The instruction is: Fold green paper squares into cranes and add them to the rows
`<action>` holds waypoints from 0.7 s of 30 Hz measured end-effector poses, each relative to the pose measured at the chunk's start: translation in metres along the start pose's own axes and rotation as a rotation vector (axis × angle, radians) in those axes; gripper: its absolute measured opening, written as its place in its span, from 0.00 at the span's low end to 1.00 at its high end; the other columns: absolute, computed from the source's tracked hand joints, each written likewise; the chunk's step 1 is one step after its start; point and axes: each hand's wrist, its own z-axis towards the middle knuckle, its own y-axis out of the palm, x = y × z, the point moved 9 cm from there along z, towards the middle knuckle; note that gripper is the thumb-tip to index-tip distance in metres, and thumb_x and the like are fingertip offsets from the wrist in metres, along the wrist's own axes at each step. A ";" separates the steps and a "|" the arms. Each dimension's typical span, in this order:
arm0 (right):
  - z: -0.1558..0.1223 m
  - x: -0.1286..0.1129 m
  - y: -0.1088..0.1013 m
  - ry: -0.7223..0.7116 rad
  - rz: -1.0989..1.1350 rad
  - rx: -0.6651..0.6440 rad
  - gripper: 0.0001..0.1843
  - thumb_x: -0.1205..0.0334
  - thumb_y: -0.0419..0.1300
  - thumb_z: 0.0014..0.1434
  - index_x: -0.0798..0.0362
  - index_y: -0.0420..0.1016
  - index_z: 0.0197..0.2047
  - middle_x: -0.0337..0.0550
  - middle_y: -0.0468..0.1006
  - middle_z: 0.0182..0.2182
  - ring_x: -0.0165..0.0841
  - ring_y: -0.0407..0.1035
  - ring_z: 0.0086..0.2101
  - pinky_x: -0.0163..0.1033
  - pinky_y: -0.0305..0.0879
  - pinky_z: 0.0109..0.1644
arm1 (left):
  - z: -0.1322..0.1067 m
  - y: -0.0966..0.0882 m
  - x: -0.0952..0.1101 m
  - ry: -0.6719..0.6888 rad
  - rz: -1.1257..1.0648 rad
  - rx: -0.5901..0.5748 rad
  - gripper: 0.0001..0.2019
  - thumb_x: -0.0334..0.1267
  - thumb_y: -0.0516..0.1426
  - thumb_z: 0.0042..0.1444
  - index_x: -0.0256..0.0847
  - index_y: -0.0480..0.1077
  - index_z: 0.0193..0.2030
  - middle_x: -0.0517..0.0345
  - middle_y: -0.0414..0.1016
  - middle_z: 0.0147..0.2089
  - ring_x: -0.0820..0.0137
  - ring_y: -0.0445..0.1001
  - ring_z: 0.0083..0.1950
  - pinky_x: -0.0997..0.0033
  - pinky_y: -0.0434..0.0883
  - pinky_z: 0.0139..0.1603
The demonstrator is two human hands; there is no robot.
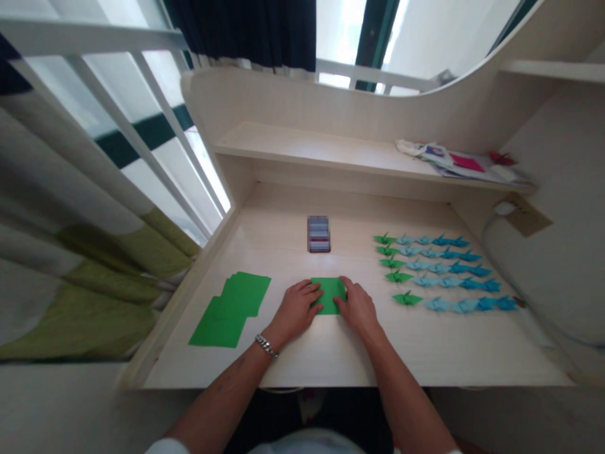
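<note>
A green sheet of origami paper (328, 296) lies on the desk between my two hands. My left hand (297, 309) holds its left edge, with fingertips over the paper and the thumb near the lower corner. On the opposite edge, my right hand (360, 306) has its index finger at the upper right corner and its thumb lower down, the paper's edge between them. What the undersides of the fingers do is hidden. Left of my hands lie several overlapping green sheets (231, 309).
Rows of folded paper cranes, green ones (407, 298) and blue ones (466, 306), stand at the right. A dark-edged phone-like rectangle (319, 234), its face blurred, lies beyond my hands. Papers (454, 161) rest on the shelf (307, 148). A cable (501, 252) runs along the right wall.
</note>
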 end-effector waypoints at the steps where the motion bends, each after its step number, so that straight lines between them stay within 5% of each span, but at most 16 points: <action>1: -0.003 0.001 0.001 -0.026 -0.013 -0.029 0.24 0.55 0.56 0.58 0.44 0.62 0.58 0.47 0.71 0.42 0.38 0.69 0.41 0.38 0.60 0.41 | -0.001 -0.001 -0.002 0.007 0.014 -0.016 0.17 0.41 0.55 0.56 0.43 0.70 0.53 0.49 0.68 0.58 0.57 0.61 0.61 0.50 0.59 0.60; 6: -0.017 -0.005 -0.001 -0.196 -0.029 -0.111 0.23 0.47 0.57 0.57 0.39 0.67 0.55 0.45 0.66 0.45 0.38 0.66 0.43 0.38 0.60 0.41 | -0.005 -0.007 -0.002 0.063 0.052 -0.106 0.24 0.47 0.58 0.53 0.45 0.67 0.57 0.52 0.66 0.61 0.56 0.58 0.63 0.53 0.59 0.60; 13: -0.025 -0.009 0.000 -0.277 -0.012 -0.090 0.34 0.41 0.63 0.48 0.40 0.66 0.57 0.48 0.63 0.51 0.43 0.62 0.49 0.42 0.63 0.44 | -0.003 -0.009 -0.007 0.072 -0.020 -0.064 0.16 0.45 0.56 0.56 0.47 0.72 0.50 0.54 0.72 0.56 0.59 0.62 0.61 0.54 0.60 0.59; 21: -0.003 -0.004 0.002 -0.341 0.274 0.056 0.21 0.73 0.54 0.54 0.45 0.74 0.48 0.45 0.70 0.48 0.36 0.67 0.46 0.41 0.64 0.49 | 0.008 -0.015 -0.027 -0.080 -0.282 0.056 0.12 0.44 0.56 0.56 0.45 0.75 0.44 0.53 0.76 0.48 0.63 0.69 0.53 0.58 0.64 0.56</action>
